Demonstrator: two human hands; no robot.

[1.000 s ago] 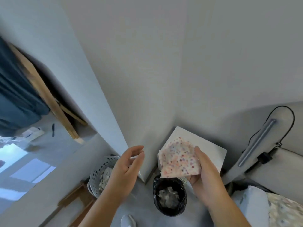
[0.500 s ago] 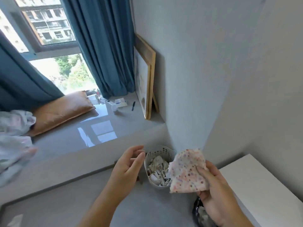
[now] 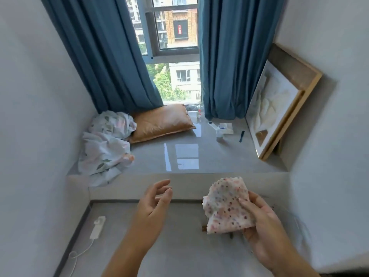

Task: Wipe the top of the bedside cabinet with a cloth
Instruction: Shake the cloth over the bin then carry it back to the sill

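Swinging off the bedside cabinet, now out of view, the right hand (image 3: 265, 226) grip stays clamped on the cloth (image 3: 226, 208), perhaps refolding, while the left hand (image 3: 153, 206) hovers spread.

Daylight is coming in through a window (image 3: 175, 47) between two blue curtains (image 3: 111, 62), with buildings and trees showing outside. Below it a glossy grey window ledge (image 3: 199, 156) is reflecting the panes. A tan pillow (image 3: 161, 121) is lying on the ledge beside a crumpled floral sheet (image 3: 105, 144), the two touching. A wood-framed picture (image 3: 277, 110) is leaning against the pale right wall (image 3: 339, 116), with a few small items near it. On the grey floor (image 3: 179, 246) a white power strip (image 3: 97, 226) is lying near the left wall (image 3: 36, 116), its cord trailing.
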